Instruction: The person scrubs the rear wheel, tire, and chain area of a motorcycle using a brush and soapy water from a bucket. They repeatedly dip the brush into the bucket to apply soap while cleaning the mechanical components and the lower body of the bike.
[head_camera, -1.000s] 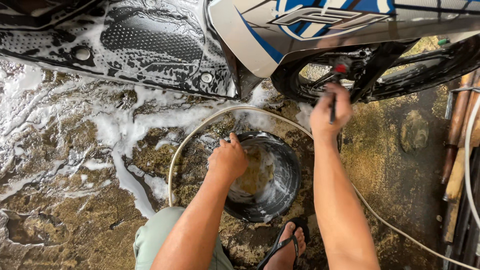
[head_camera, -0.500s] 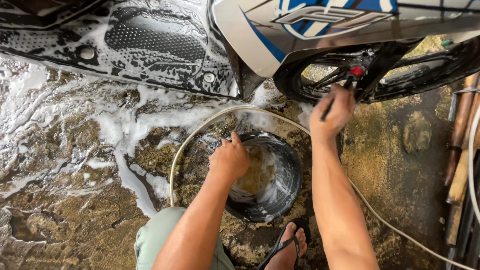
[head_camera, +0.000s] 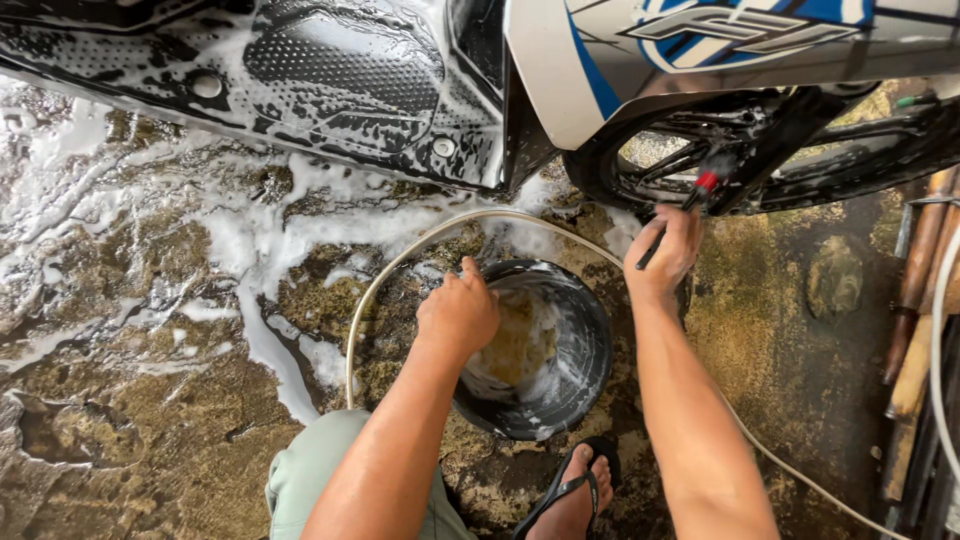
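Right hand (head_camera: 664, 252) grip pinching brush (head_camera: 682, 208) at wheel (head_camera: 680, 160); left hand (head_camera: 458, 312) clamps bucket (head_camera: 575, 375) rim (soapy). Best scrub short, bristles just past the grip.

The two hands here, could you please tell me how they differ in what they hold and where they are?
The left hand rests on the rim of the black bucket, low and near the knee; the right hand is raised toward the wheel. The left hand holds no tool; the right hand closes on a thin brush with a red collar. Both are bare and wet.
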